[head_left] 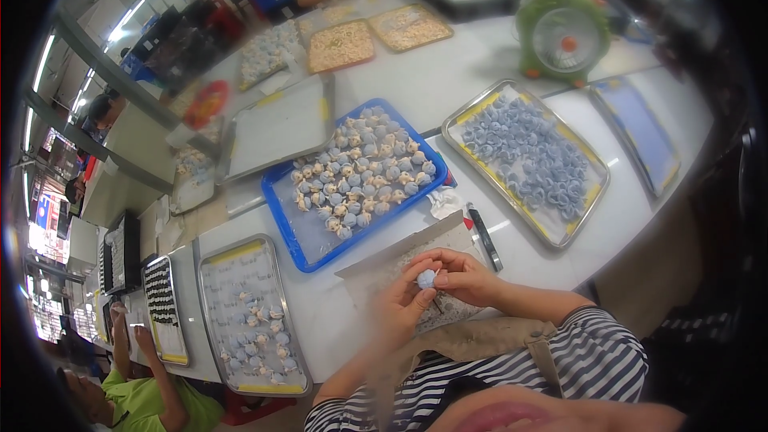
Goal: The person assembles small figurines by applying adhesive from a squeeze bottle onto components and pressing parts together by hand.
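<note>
Above a shallow cardboard box [372, 266], I hold a small rounded pale-blue piece [426, 278] between both hands. My left hand [406, 302] pinches it from the left with thumb and fingers. From the other side, my right hand [466, 278] closes on it, its thumb against the piece. Fingers cover part of it, so its full shape is hidden. Small bits are scattered in the box below. Just beyond the hands lies a blue plastic tray [294, 242] with many small blue-and-cream figures [360, 164].
A metal tray [602, 186] of curled blue-grey pieces [524, 152] lies at right, with a dark-handled tool [484, 240] nearer the box. Another metal tray [308, 380] holds figures at left. A green fan [565, 36] stands farther back. Co-workers sit at far left and across the table.
</note>
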`<state>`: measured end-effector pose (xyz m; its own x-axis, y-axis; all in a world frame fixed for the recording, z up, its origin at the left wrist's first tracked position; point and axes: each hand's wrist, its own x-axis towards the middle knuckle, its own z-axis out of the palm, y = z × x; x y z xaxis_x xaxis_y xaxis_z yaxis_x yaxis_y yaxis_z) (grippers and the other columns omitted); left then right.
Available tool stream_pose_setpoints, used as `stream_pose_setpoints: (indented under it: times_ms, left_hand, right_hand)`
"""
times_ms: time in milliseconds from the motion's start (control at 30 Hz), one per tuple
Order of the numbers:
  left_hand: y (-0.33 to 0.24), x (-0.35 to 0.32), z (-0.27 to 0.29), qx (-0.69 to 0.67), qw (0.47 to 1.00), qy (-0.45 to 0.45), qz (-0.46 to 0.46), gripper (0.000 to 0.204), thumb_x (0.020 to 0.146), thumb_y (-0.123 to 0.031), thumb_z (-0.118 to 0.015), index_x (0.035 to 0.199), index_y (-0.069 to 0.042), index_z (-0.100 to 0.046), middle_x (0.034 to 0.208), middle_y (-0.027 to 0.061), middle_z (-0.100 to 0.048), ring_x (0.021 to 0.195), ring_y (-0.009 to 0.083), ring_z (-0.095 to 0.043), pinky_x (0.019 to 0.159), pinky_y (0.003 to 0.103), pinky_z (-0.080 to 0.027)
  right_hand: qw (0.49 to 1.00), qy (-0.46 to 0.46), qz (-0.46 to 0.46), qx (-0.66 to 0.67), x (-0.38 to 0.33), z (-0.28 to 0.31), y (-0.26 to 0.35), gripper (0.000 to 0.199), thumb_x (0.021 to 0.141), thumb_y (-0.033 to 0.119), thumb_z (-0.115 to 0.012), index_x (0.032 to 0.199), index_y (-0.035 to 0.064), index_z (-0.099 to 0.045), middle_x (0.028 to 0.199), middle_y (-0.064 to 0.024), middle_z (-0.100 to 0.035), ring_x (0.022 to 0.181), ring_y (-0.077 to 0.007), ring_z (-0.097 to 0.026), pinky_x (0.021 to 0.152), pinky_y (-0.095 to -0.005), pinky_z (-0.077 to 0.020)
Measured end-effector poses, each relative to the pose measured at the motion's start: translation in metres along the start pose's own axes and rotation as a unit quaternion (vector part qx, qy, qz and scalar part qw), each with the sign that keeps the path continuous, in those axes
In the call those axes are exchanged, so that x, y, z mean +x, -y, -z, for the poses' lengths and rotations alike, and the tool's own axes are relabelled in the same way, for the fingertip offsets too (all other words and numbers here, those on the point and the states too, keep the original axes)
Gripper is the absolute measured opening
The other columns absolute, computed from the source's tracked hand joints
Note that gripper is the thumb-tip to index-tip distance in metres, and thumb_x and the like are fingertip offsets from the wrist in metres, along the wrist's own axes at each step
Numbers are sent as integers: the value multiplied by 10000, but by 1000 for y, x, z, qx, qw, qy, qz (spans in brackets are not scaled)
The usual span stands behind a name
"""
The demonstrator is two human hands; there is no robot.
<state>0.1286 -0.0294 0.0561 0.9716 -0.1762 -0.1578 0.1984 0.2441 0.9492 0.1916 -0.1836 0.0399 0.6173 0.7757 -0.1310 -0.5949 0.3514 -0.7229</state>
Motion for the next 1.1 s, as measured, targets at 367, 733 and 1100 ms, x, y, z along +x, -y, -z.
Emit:
stream_pose_setpoints:
  times_ms: [367, 733, 1100]
  left_hand:
    - [1, 3, 0, 5, 1000, -10, -10, 381, 861, -50, -518, 1231, -28, -429, 1188, 67, -484, 1054, 144, -469, 902, 263, -370]
    - [5, -1, -4, 35, 999, -33, -8, 387, 858, -49, -523, 1233, -25, -432, 1176, 84, -503, 1036, 149, -497, 903, 265, -387]
    - [1, -3, 5, 46, 996, -64, -42, 367, 875, -46, -488, 1236, -25, -426, 1164, 76, -499, 1058, 133, -481, 902, 257, -405]
  right_hand:
    - [999, -32, -14, -18, 2, 8, -7, 438, 806, 75, -556, 1216, 22, -412, 1190, -102, -476, 1089, -185, -475, 938, -332, -369]
    - [999, -23, -10, -25, -3, 4, -6, 423, 802, 68, -554, 1203, 29, -426, 1123, -78, -502, 1012, -163, -504, 881, -322, -405]
    - [991, -87, 29, -100, 4, 3, -15, 389, 802, 81, -551, 1169, 14, -441, 1152, -102, -499, 1002, -182, -525, 844, -320, -451]
